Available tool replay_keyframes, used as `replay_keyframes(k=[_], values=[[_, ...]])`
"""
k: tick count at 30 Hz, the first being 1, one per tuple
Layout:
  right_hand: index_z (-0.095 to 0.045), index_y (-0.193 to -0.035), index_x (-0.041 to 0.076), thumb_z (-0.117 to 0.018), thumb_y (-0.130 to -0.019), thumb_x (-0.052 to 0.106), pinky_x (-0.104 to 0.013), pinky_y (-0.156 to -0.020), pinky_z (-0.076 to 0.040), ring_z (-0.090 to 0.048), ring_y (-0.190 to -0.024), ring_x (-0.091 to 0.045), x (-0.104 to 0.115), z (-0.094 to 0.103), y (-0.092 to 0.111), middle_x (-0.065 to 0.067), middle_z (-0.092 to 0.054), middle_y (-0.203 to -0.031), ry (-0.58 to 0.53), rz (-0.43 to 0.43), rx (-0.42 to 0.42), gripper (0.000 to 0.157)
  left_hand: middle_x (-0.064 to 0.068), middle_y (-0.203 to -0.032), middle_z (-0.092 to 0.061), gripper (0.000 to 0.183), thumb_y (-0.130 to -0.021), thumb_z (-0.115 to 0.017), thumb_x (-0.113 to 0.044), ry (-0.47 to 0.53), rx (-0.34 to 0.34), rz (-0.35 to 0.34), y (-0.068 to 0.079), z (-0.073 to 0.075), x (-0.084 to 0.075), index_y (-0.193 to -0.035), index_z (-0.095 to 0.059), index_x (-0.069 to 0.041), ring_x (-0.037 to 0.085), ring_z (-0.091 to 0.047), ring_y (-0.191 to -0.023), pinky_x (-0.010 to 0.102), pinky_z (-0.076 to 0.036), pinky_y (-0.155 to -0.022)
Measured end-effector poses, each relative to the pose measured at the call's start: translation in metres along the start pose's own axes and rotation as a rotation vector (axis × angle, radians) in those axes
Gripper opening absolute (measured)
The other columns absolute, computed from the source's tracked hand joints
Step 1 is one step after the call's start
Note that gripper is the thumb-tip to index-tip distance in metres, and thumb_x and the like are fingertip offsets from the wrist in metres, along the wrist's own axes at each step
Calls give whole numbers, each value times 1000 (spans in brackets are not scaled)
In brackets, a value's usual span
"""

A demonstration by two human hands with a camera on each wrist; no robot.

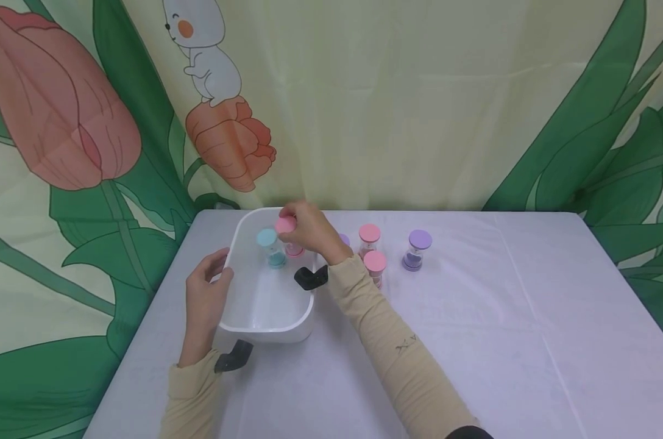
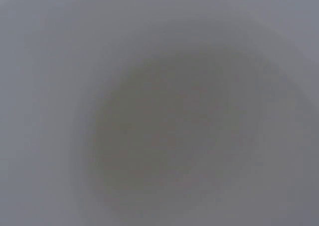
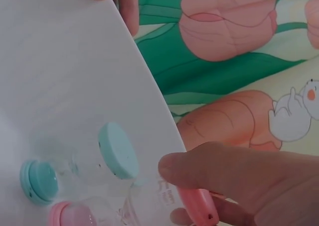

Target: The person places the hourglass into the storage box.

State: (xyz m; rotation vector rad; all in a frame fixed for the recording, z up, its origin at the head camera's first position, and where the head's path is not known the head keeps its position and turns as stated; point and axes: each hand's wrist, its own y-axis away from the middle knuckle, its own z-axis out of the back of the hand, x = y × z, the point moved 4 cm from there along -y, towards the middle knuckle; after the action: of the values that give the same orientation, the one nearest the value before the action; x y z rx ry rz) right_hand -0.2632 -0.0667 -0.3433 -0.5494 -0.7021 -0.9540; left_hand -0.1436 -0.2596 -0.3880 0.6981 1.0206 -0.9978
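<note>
A white plastic bin point(image 1: 260, 305) stands toward the left of the table. My left hand point(image 1: 206, 292) grips its left rim, the thumb tip over the edge and other fingers outside. Inside the bin, my right hand point(image 1: 316, 230) pinches the pink cap of a pink sand timer point(image 1: 294, 249) between thumb and fingers; the timer is nearly upright. Beside it stands a teal sand timer point(image 1: 271, 250), whose teal cap also shows in the right wrist view, close to the right thumb point(image 3: 174, 168). The left wrist view is only a grey blur.
Right of the bin stand two pink sand timers point(image 1: 370, 235) and a purple sand timer point(image 1: 417, 249). Another purple cap point(image 1: 345, 239) is partly hidden behind my right wrist. A printed curtain point(image 1: 397, 122) hangs behind the white-covered table point(image 1: 474, 341).
</note>
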Motion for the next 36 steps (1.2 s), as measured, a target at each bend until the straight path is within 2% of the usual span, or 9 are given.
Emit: replay_keyframes(k=[11, 19, 36], values=[[-65, -122, -1, -75, -84, 8, -33, -93, -52, -59, -103, -24, 1, -5, -7, -13, -66, -118, 100, -24, 89, 40, 10, -135, -61, 42, -98, -50, -20, 1, -6, -6, 0, 0, -2, -139, -56, -18, 33, -67, -108, 50, -57, -87], [-66, -122, 1, -73, -84, 6, -32, -90, -52, -58, -104, -24, 0, -6, -10, -12, -66, -119, 149, -40, 142, 39, 9, -135, -61, 42, -98, -50, -20, 0, -5, -5, 0, 0, -1, -140, -56, -17, 32, -67, -109, 50, -57, -88], [-70, -118, 9, -75, -81, 7, -33, -89, -50, -60, -100, -21, -4, -9, -12, -5, -69, -114, 302, -1, 183, 37, 9, -135, -61, 42, -98, -50, -19, -17, -10, -12, 0, 0, 0, -139, -56, -18, 32, -67, -109, 49, -58, -87]])
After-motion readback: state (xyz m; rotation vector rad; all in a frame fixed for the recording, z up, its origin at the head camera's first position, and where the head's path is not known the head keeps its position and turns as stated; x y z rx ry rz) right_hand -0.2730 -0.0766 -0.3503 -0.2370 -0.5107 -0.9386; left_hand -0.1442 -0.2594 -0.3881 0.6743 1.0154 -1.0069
